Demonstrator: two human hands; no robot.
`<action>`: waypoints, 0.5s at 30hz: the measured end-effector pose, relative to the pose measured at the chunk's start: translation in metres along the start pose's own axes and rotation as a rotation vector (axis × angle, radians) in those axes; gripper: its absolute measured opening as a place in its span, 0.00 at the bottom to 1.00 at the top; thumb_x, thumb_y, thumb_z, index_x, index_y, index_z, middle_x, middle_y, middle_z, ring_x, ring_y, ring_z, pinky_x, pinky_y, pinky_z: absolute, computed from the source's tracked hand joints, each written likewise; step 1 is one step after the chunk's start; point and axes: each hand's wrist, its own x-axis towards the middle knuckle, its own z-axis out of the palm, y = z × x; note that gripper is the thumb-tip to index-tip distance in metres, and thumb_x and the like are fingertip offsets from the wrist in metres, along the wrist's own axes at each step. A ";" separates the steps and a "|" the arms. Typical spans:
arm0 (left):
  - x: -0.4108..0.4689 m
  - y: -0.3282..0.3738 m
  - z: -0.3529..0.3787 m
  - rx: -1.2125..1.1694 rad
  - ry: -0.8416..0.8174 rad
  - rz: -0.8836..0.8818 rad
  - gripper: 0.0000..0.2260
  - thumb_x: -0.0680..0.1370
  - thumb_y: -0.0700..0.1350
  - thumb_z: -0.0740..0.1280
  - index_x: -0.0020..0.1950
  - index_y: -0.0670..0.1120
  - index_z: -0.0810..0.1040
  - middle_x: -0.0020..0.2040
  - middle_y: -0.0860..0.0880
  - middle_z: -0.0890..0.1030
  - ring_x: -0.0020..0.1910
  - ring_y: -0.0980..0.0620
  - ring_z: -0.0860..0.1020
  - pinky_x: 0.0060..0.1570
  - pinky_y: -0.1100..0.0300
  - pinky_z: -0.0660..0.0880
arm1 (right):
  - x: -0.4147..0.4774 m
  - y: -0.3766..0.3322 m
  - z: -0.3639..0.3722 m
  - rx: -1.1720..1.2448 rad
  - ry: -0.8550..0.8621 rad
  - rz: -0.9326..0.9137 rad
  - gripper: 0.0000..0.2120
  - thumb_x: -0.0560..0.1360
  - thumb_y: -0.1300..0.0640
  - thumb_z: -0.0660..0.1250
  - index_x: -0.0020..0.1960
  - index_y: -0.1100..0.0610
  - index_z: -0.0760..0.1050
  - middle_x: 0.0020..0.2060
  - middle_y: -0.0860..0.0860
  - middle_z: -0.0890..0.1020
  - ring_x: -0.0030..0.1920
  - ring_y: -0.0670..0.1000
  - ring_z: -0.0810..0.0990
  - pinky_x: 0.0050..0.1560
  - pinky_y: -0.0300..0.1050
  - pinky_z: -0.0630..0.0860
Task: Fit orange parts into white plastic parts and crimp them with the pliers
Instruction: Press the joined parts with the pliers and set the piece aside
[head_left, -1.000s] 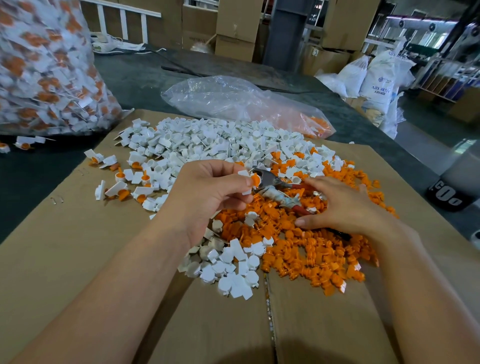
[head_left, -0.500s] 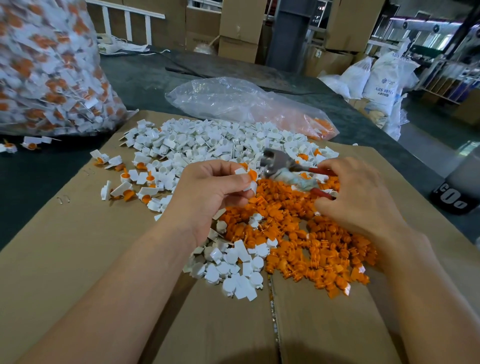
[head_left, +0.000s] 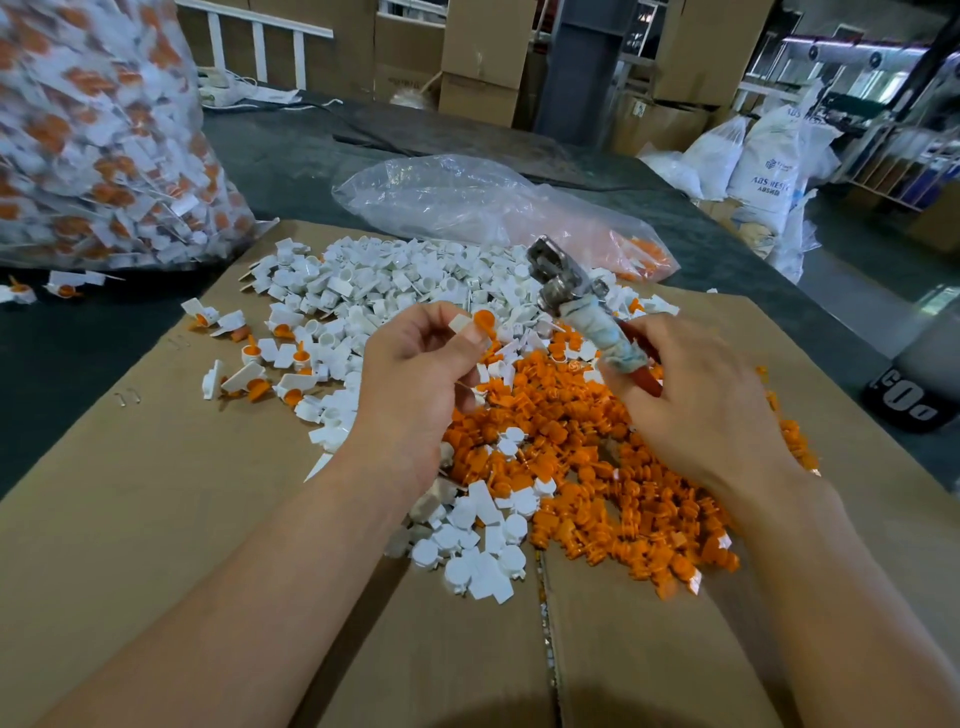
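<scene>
My left hand (head_left: 421, 364) pinches a white plastic part with an orange part (head_left: 480, 321) fitted in it, raised over the piles. My right hand (head_left: 691, 395) grips the pliers (head_left: 571, 296) by their red, cloth-wrapped handles, with the metal jaws pointing up and left, a little above and right of the held part. A heap of white parts (head_left: 395, 291) lies at the back of the cardboard sheet (head_left: 156, 519). A heap of orange parts (head_left: 597, 467) lies under and between my hands.
Several assembled white-and-orange pieces (head_left: 260, 364) lie on the cardboard at the left. A large clear bag of finished pieces (head_left: 93, 135) stands at the far left. A crumpled clear bag (head_left: 467, 202) with a few orange parts lies behind the piles. Boxes and sacks stand beyond.
My right hand has picked the pliers up off the orange heap and tilted their jaws upward. My left hand has kept its pinch on the part, held up slightly higher.
</scene>
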 end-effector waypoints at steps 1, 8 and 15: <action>0.000 0.000 0.000 -0.005 0.010 0.009 0.09 0.75 0.34 0.65 0.37 0.44 0.73 0.28 0.50 0.71 0.22 0.59 0.68 0.21 0.67 0.66 | -0.001 -0.001 0.001 0.018 -0.018 -0.011 0.20 0.74 0.44 0.59 0.59 0.55 0.70 0.49 0.52 0.76 0.47 0.49 0.69 0.44 0.43 0.62; 0.000 -0.001 0.000 -0.038 0.014 0.023 0.10 0.76 0.34 0.64 0.37 0.45 0.72 0.24 0.54 0.71 0.21 0.59 0.65 0.20 0.68 0.64 | -0.004 -0.007 0.011 0.021 -0.128 -0.081 0.29 0.72 0.40 0.56 0.68 0.53 0.63 0.59 0.51 0.72 0.59 0.50 0.68 0.53 0.39 0.60; 0.000 -0.002 0.002 -0.041 0.001 0.028 0.10 0.76 0.33 0.64 0.37 0.45 0.73 0.23 0.55 0.68 0.21 0.59 0.65 0.20 0.68 0.64 | -0.006 -0.009 0.009 0.034 -0.138 -0.098 0.29 0.72 0.38 0.54 0.67 0.53 0.66 0.59 0.50 0.74 0.56 0.48 0.68 0.48 0.37 0.57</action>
